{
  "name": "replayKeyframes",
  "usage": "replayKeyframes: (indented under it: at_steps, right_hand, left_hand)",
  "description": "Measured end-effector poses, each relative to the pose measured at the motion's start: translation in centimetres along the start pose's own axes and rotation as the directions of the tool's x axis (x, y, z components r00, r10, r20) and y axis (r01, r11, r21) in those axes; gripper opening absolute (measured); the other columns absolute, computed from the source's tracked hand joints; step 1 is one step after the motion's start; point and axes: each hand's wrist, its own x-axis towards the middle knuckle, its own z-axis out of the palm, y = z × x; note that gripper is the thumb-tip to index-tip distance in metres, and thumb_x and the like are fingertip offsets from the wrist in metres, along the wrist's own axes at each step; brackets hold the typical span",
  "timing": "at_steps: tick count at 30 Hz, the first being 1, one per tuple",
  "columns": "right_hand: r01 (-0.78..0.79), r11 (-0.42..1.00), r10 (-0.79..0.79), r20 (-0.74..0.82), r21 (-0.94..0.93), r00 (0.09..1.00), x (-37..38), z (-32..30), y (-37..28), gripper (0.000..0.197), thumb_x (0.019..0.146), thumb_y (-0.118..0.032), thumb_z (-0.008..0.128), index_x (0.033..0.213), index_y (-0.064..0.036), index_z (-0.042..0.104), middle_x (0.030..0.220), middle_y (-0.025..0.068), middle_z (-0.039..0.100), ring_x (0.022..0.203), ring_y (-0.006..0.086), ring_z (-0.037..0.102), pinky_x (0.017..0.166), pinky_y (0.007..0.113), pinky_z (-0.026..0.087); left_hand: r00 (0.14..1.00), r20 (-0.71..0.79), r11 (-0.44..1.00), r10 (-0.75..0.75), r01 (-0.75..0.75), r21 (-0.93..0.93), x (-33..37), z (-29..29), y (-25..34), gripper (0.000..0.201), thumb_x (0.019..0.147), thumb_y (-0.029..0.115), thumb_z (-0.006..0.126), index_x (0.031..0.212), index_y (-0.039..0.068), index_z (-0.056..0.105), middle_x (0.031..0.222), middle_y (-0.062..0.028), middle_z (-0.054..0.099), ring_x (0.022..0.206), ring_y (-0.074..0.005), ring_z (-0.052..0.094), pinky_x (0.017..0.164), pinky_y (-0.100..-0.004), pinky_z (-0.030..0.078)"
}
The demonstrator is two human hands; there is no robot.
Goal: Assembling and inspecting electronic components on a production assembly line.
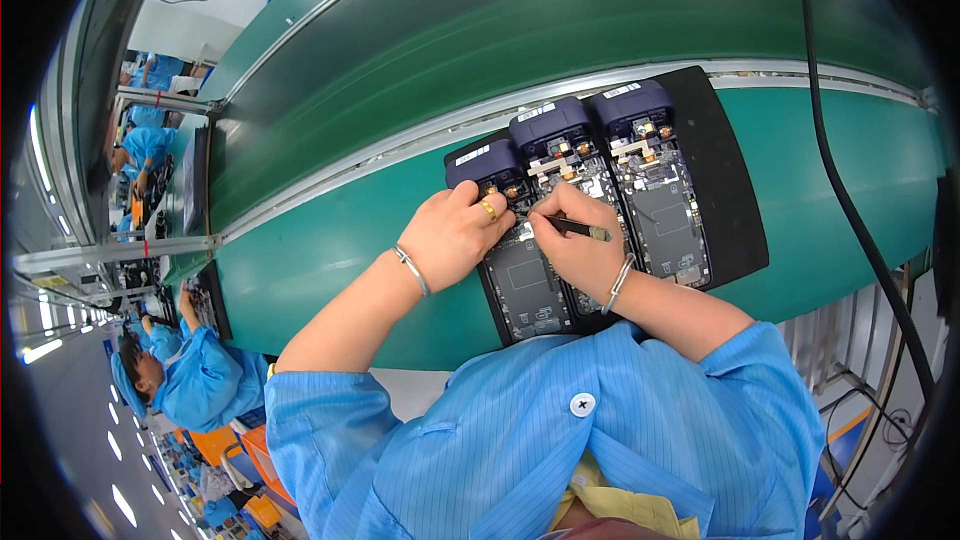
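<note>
Three opened electronic devices lie side by side on a black mat [735, 180]: the left device [527, 285], the middle device [560, 135] and the right device [665, 210]. Each has a dark purple block at its far end and an exposed circuit board below it. My left hand [455, 237], fingers bent, presses on the upper part of the left device. Held like a pen in my right hand [585, 250] are dark tweezers [578, 228], angled toward the left device's board. My fingers hide the tweezers' tip. My right hand covers part of the middle device.
The mat rests on a green bench [330, 250]. Beyond a metal rail [390, 145] runs a green conveyor belt [500, 30]. A black cable [835, 170] hangs down at the right. Another person in blue [205, 375] works at the far left.
</note>
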Motion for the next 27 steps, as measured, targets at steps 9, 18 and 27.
replayKeyframes:
  at_steps: [9, 18, 27]
  right_hand:
    - [-0.006, 0.999, 0.006, 0.002, 0.048, 1.000, 0.03, -0.31, -0.35, 0.013, 0.081, -0.008, 0.067, 0.078, -0.0046, 0.055, 0.070, 0.0088, 0.062, 0.064, 0.0235, 0.062, 0.059, 0.034, 0.047]
    - [0.036, 0.999, -0.036, 0.032, 0.020, 0.999, 0.00, -0.40, -0.50, 0.013, 0.081, -0.008, 0.067, 0.079, -0.0056, 0.055, 0.071, 0.0080, 0.062, 0.065, 0.0232, 0.062, 0.059, 0.034, 0.048]
    - [0.140, 0.989, -0.140, 0.002, -0.047, 0.990, 0.12, -0.35, -0.03, 0.012, 0.083, -0.006, 0.069, 0.078, -0.0044, 0.058, 0.067, 0.0064, 0.062, 0.055, 0.0151, 0.058, 0.053, 0.029, 0.044]
  left_hand:
    - [1.000, -0.011, 1.000, -0.006, 0.006, -0.006, -0.49, -0.03, 0.20, 0.027, 0.083, 0.017, 0.061, 0.107, 0.012, 0.069, 0.099, -0.0004, 0.055, 0.086, -0.0192, 0.052, 0.070, -0.0312, 0.051]
    - [0.999, -0.031, 1.000, 0.010, -0.010, 0.001, -0.40, -0.20, 0.25, 0.026, 0.082, 0.016, 0.062, 0.106, 0.011, 0.070, 0.098, -0.0010, 0.055, 0.086, -0.0194, 0.052, 0.069, -0.0312, 0.051]
    - [0.999, 0.010, 0.999, -0.045, 0.045, 0.007, -0.08, -0.30, 0.72, 0.024, 0.083, 0.017, 0.062, 0.105, 0.012, 0.071, 0.097, -0.0004, 0.055, 0.085, -0.0196, 0.052, 0.065, -0.0329, 0.049]
